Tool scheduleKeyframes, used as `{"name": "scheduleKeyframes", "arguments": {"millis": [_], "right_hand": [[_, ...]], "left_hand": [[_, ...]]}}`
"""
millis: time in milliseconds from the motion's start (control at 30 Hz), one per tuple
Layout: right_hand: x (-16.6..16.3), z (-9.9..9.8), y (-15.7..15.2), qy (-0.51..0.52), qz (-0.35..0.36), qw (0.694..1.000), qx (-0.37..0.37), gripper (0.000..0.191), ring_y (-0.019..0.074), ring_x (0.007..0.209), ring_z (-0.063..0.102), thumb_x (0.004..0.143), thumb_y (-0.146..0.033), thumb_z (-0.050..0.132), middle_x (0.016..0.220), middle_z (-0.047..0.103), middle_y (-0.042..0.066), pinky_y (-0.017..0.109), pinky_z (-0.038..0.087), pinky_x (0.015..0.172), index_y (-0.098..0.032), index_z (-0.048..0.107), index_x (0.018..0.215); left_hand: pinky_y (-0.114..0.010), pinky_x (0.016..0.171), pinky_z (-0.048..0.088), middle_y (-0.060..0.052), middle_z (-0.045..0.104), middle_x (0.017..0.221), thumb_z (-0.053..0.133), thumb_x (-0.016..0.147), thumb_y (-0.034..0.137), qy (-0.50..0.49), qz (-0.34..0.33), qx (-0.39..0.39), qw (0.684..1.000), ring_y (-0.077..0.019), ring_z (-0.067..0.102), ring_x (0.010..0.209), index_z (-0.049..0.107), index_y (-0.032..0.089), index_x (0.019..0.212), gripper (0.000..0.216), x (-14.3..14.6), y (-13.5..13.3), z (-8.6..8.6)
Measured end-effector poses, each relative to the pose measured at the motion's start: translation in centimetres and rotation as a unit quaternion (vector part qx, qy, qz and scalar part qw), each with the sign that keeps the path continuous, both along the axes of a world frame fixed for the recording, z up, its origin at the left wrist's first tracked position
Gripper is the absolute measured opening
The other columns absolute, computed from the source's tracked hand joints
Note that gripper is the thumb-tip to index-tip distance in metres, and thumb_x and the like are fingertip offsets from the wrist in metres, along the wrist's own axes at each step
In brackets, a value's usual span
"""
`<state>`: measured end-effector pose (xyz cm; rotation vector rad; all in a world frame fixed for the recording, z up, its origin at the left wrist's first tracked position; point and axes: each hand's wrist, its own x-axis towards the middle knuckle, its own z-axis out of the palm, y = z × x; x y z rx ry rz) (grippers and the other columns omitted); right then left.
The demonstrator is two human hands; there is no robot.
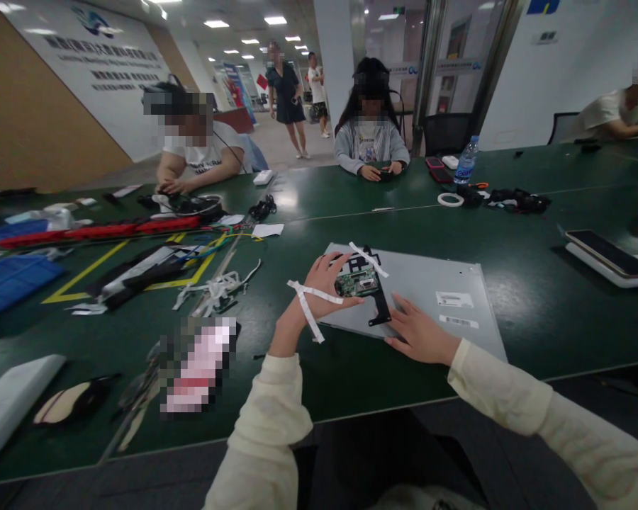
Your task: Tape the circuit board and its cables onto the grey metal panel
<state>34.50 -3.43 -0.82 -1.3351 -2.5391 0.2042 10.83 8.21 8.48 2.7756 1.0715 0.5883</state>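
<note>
Wearing white strips [308, 316], the left hand [322, 289] grips the circuit board [357, 285] at ten o'clock on the grey panel [420, 276], where a loose strip-end could snag the black bracket [381, 304], while the right hand [422, 333] lies open at six.

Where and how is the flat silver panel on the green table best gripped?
Probably by the right edge of the silver panel, coming from the right, lifting from beneath with the thumb on top. It lies flat, but that edge is straight and uncovered, while the left hand and circuit board hide part of its left side.
</note>
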Motion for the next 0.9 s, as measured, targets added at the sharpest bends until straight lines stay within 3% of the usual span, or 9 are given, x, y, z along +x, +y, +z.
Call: {"name": "scheduleKeyframes", "arguments": {"millis": [100,233,400,467,567,733,800,900], "right_hand": [[-0.3,0.6,-0.7,0.016,0.051,0.999,-0.001,0.058,0.0303,0.142,0.016,0.092,-0.045,0.043,0.146,0.041,0.007,0.05,0.02,0.115,-0.016,0.041,0.142],[-1.3,1.0,-2.2,0.028,0.103,0.994,0.013,0.054,0.0264,0.13,0.04,0.091,-0.041,0.047,0.139,0.05,0.01,0.047,0.03,0.11,-0.016,0.044,0.138],[-0.5,1.6,-4.7,0.08,0.135,0.984,0.087,0.026,0.018,0.098,0.062,0.093,-0.027,0.046,0.105,0.069,0.008,0.038,0.045,0.097,-0.018,0.065,0.106],[1.3,2.0,-4.8,0.099,0.089,0.985,0.111,0.024,0.017,0.092,0.064,0.092,-0.024,0.045,0.098,0.07,0.007,0.035,0.048,0.091,-0.019,0.066,0.101],[5.0,1.7,-3.3,0.109,-0.052,0.985,0.121,0.03,0.0195,0.103,0.061,0.095,-0.027,0.04,0.109,0.068,0.009,0.038,0.047,0.095,-0.019,0.065,0.109],[9.2,-1.8,0.7,0.005,-0.31,0.949,0.066,0.05,0.0315,0.128,0.041,0.095,-0.043,0.029,0.14,0.046,0.014,0.053,0.038,0.102,-0.017,0.052,0.131],[9.5,-3.2,1.5,-0.047,-0.339,0.939,0.046,0.051,0.0351,0.131,0.035,0.095,-0.044,0.028,0.145,0.04,0.014,0.057,0.036,0.1,-0.019,0.048,0.135],[9.5,-4.2,2.0,-0.082,-0.326,0.941,0.045,0.051,0.0351,0.134,0.03,0.095,-0.043,0.026,0.148,0.035,0.011,0.057,0.033,0.101,-0.024,0.043,0.139]], "left_hand": [[-0.05,0.11,0.029,-0.015,0.04,0.139,0.07,0.065,0.064,-0.004,-0.006,-0.002,1.0,-0.0336,0.036,0.131,0.035,0.02,0.141,0.095,0.6,0.3,-0.6],[-0.051,0.109,0.03,-0.015,0.039,0.14,0.071,0.063,0.065,-0.001,0.001,-0.018,1.0,-0.0335,0.037,0.13,0.035,0.021,0.141,0.097,1.3,0.5,-2.8],[-0.05,0.109,0.031,-0.017,0.042,0.137,0.069,0.059,0.07,0.037,0.006,-0.051,0.998,-0.0351,0.038,0.128,0.037,0.017,0.141,0.102,1.5,0.6,-5.8],[-0.05,0.109,0.031,-0.017,0.041,0.138,0.067,0.059,0.072,0.042,0.006,-0.065,0.997,-0.0355,0.038,0.128,0.037,0.017,0.141,0.103,1.7,0.7,-6.5],[-0.05,0.108,0.032,-0.016,0.04,0.139,0.066,0.061,0.073,0.039,-0.004,-0.074,0.996,-0.0354,0.037,0.129,0.036,0.019,0.142,0.102,2.4,0.7,-7.0],[-0.051,0.109,0.032,-0.016,0.041,0.138,0.068,0.06,0.07,0.036,-0.027,-0.081,0.996,-0.0354,0.037,0.129,0.036,0.02,0.142,0.101,3.7,0.7,-7.9],[-0.052,0.108,0.032,-0.016,0.042,0.137,0.069,0.06,0.07,0.04,-0.026,-0.086,0.995,-0.0359,0.037,0.128,0.037,0.02,0.141,0.1,3.8,0.7,-8.4],[-0.053,0.108,0.031,-0.016,0.041,0.138,0.066,0.061,0.072,0.044,-0.022,-0.089,0.995,-0.0362,0.037,0.129,0.037,0.019,0.141,0.1,3.8,0.9,-9.1]]}}
